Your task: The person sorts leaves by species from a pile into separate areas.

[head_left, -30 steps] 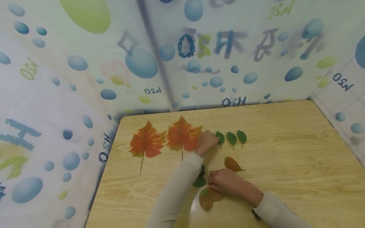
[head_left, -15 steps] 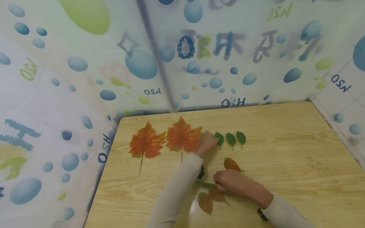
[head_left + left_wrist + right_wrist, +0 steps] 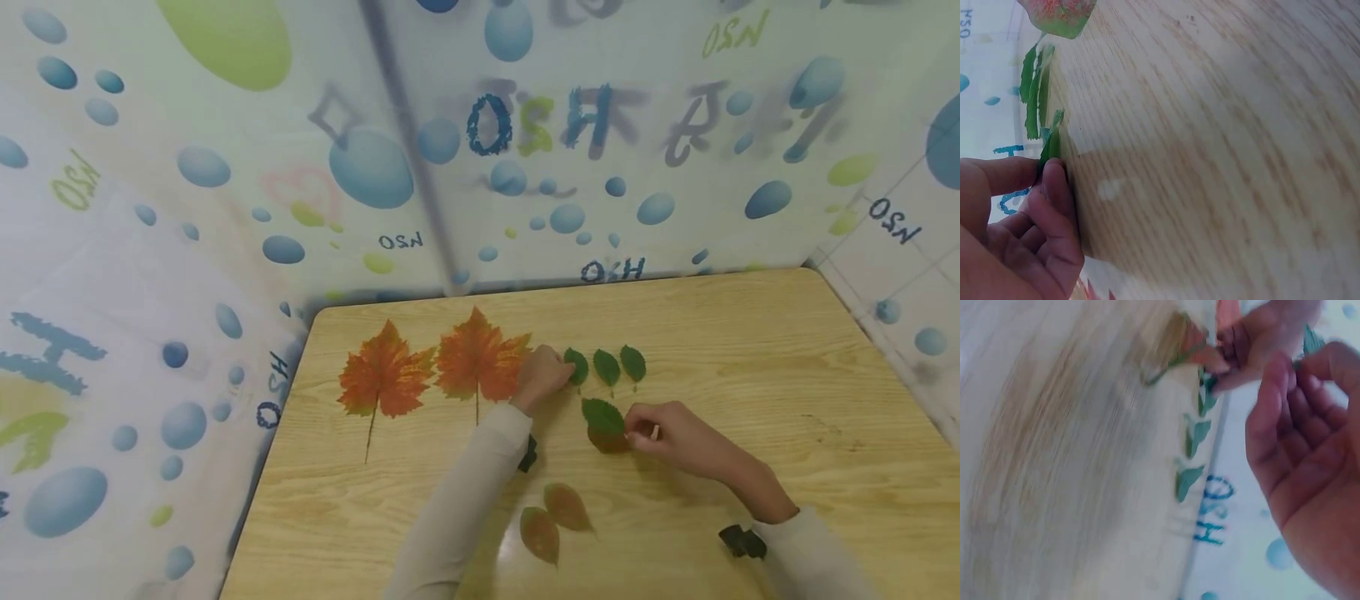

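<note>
My left hand (image 3: 543, 379) pinches the edge of a small green leaf (image 3: 577, 367), the leftmost in a row of three at the back of the table. In the left wrist view, thumb and fingertip meet on that leaf (image 3: 1051, 147). My right hand (image 3: 682, 437) pinches another green leaf (image 3: 602, 413) by its stem end. From the head, this leaf overlaps a reddish-brown leaf (image 3: 606, 442) in front of the row. The right wrist view shows the held leaf (image 3: 1312, 341) partly hidden behind the fingers.
Two large orange maple leaves (image 3: 386, 371) lie on the wooden table (image 3: 750, 367) at left, the right one (image 3: 477, 354) beside my left wrist. Two brownish leaves (image 3: 540, 533) lie near the front. A patterned curtain (image 3: 510, 225) borders the table's back and left.
My right hand has taken the green leaf from beside the two brownish leaves and carried it back and right, over the reddish-brown leaf. My left hand stays in place.
</note>
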The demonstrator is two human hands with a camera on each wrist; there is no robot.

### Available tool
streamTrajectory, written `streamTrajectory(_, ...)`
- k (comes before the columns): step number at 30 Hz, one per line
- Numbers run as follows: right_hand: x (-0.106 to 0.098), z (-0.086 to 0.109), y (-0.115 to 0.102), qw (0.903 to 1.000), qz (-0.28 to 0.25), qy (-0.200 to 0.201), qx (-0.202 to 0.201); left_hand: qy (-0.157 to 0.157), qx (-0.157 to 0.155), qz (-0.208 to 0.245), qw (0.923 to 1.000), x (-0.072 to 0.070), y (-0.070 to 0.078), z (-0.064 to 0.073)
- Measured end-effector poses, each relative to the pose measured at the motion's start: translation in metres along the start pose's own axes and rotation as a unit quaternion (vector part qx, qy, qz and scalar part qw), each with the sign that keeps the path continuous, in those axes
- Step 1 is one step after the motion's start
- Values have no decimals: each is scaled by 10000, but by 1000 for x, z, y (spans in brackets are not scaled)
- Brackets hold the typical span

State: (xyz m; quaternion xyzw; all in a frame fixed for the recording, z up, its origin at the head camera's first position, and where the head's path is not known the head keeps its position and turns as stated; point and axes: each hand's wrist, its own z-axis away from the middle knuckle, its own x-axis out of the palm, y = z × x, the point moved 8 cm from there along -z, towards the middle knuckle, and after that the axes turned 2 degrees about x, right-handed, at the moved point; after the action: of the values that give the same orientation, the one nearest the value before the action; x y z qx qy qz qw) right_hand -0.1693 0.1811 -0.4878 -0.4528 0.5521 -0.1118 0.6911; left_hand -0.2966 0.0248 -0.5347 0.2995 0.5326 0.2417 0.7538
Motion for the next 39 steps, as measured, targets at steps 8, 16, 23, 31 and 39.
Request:
streamTrajectory(8, -33, 2, 42, 9827, 243, 1350, 1247, -4, -48, -130, 9999, 1, -2, -2)
streamTrajectory(16, -41, 3, 71, 9579, 294, 1944, 2091, 7, -40, -39, 10000, 3, -3, -2)
streamTrajectory(23, -43, -1, 84, 9488, 463, 2055, 2354, 43, -14, -158, 9999, 3, -3, -3)
streamTrajectory(31, -42, -6, 91, 9416, 452, 1874, 2762, 62, -34, -232, 9997, 3, -3, -2)
streamTrajectory(39, -43, -8, 91, 9418, 525, 1717, 2842, 98, 67, -186, 9998, 1, -1, 0)
